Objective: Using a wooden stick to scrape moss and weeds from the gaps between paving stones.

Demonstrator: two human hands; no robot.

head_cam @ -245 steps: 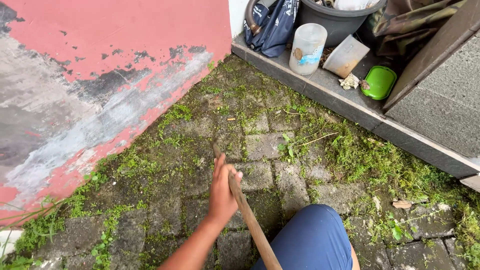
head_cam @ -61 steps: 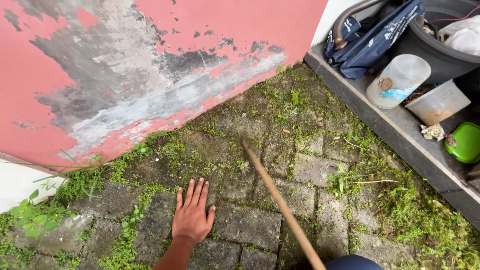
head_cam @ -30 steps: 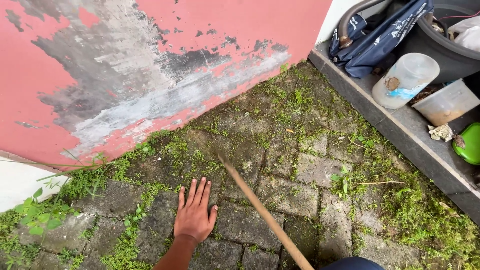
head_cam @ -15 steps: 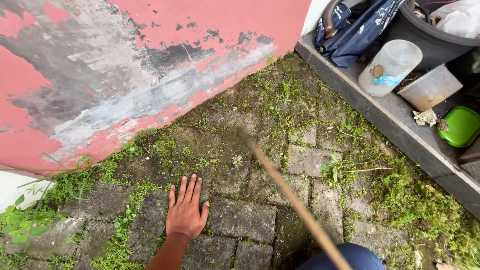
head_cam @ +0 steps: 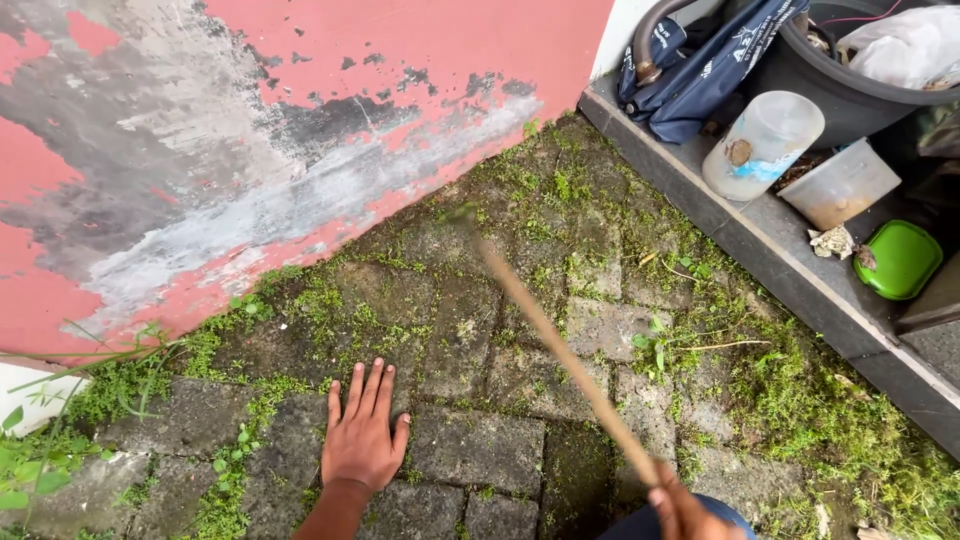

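My left hand point(head_cam: 364, 432) lies flat on a mossy paving stone point(head_cam: 470, 445), fingers spread and holding nothing. My right hand point(head_cam: 680, 510) shows at the bottom edge, gripping the lower end of a long wooden stick point(head_cam: 555, 345). The stick slants up and left across the stones; its blurred far end point(head_cam: 465, 215) hangs near the foot of the peeling pink wall point(head_cam: 300, 120). Moss and small weeds point(head_cam: 330, 300) grow in the joints ahead of my left hand.
A raised concrete ledge point(head_cam: 760, 240) runs along the right with a dark bag point(head_cam: 700, 60), a clear plastic jar point(head_cam: 762, 145), a tub point(head_cam: 840, 185), a green lid point(head_cam: 900, 258) and a black bucket point(head_cam: 860, 70). My blue-clad knee point(head_cam: 640, 525) is at the bottom.
The stick's far end has swung up and further toward the wall since a second ago. My left hand has stayed flat on the same stone. The view has shifted slightly.
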